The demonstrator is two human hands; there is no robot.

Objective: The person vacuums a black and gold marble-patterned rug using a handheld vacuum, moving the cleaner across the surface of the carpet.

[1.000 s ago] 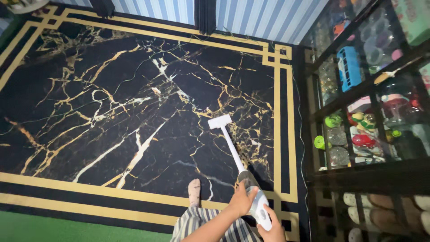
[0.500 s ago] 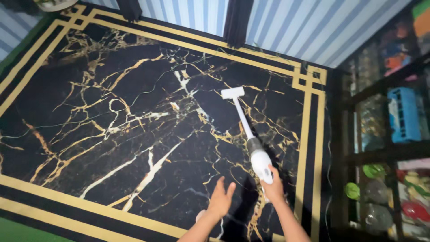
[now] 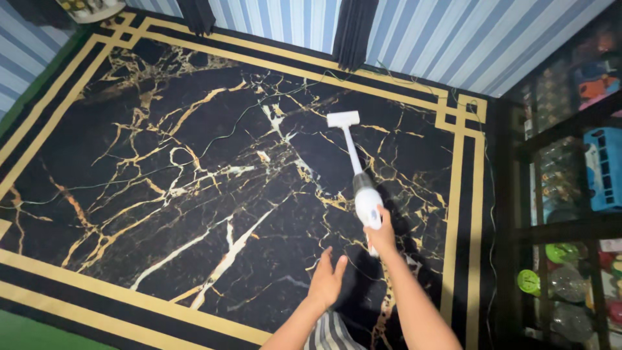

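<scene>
One right hand (image 3: 382,236) is gripping a white vacuum (image 3: 365,194), its head (image 3: 343,118) sitting toward one o'clock on the black, gold-veined rug (image 3: 162,162), while the left hand (image 3: 327,282) is hovering open and empty at six o'clock, striped walls (image 3: 421,32) rising at twelve and a dark shelf (image 3: 570,162) standing at three.

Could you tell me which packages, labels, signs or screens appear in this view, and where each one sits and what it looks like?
No screens or signs show.
Box-like package: upper shelf of the dark rack at right, orange and dark colours, blurred behind glass.
Blue crate: middle shelf at far right, rectangular, slotted.
Green round lids: lower shelf, any labels too small to tell.
Vacuum in the right hand: white, no label visible.
</scene>
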